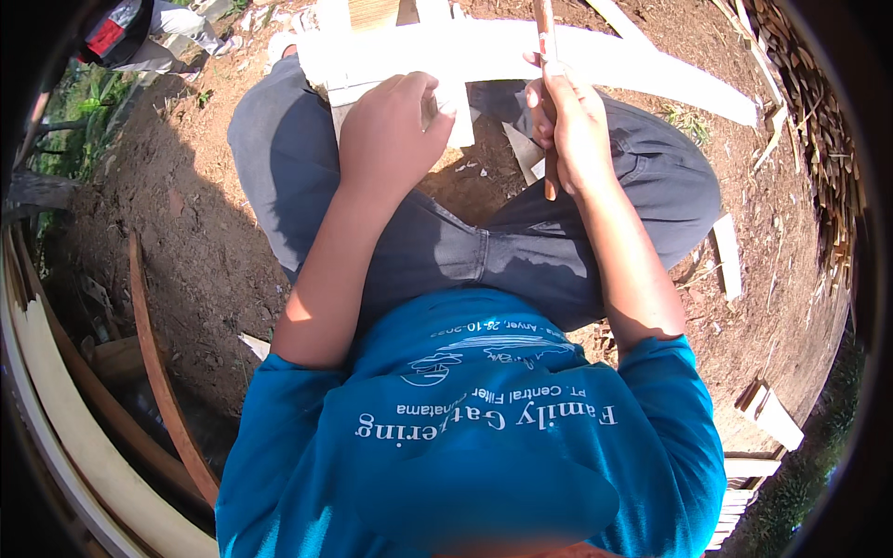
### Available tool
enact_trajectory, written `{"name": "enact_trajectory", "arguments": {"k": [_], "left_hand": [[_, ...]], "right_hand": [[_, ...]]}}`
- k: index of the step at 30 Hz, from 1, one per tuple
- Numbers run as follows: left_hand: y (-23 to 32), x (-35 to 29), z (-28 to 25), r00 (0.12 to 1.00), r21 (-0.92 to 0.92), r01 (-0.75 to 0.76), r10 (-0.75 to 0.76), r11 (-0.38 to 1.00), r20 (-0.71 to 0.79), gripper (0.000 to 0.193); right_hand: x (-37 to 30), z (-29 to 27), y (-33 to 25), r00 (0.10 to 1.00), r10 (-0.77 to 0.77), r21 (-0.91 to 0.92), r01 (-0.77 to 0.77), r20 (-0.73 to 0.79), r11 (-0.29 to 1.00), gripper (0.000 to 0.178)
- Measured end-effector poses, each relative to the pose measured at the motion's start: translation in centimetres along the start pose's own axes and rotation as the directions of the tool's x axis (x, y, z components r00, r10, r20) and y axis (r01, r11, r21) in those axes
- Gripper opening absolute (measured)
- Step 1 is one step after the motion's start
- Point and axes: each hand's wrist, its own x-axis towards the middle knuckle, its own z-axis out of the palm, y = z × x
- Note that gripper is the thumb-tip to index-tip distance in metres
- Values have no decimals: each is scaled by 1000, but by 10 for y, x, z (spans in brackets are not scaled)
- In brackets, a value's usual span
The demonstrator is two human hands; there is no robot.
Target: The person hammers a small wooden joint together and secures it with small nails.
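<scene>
One brown stick [547, 37] in right hand's [579, 121] grip, left hand [386, 130] loosely curled, seemingly empty, so pale board [502, 53] could shift if the stick knocks it.

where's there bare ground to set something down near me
Left: mostly bare dirt between your left knee and the curved brown strip. Right: a sunlit patch between the pale offcut and the stacked slats. Crowded: straight ahead, where your left hand, your right hand, the brown stick and the long pale board gather.
</scene>
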Motion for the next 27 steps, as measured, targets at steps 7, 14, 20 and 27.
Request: {"name": "enact_trajectory", "arguments": {"k": [7,14,20,27], "left_hand": [[-48,96,19,933,62,-291,298,955,-204,24],[-43,99,21,937,66,-267,275,962,-216,20],[-58,99,29,848,121,-339,358,933,-391,23],[-70,81,25,848,311,-254,366,916,-383,29]], "right_hand": [[10,0,24,995,-91,-103,95,45,990,31],[11,1,35,970,-230,-275,244,82,930,34],[5,17,15,911,-393,-272,413,125,869,43],[-9,35,9,929,-358,-351,368,95,861,37]]}}
